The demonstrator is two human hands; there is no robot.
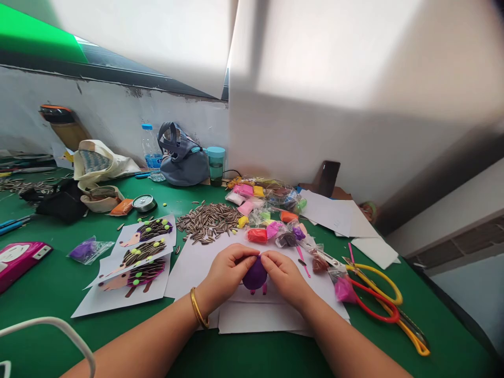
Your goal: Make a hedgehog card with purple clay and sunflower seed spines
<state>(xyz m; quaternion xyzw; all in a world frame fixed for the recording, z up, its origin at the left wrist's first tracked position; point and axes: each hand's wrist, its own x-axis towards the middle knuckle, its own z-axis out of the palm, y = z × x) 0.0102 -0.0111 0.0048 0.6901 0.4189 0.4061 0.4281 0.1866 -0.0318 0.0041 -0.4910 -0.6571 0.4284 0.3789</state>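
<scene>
A flattened round piece of purple clay (pixel 255 274) is held between both hands over white paper (pixel 252 321). My left hand (pixel 227 270), with a gold bangle at the wrist, pinches its upper left edge. On the upper right edge, my right hand (pixel 286 275) grips the same piece, thumbs and fingertips nearly meeting at the top. Two small pink clay strips (pixel 264 289) show on the paper just below the purple clay. Behind the hands lies a pile of striped sunflower seeds (pixel 210 220), beside bagged coloured clay (pixel 256 234).
Hedgehog pictures (pixel 145 273) lie at the left. Red and yellow scissors (pixel 374 299) rest at the right, near white sheets (pixel 334 212). Along the wall stand a blue bag (pixel 185 163), a water bottle (pixel 151 155), a cup (pixel 216 165) and a phone (pixel 329 178).
</scene>
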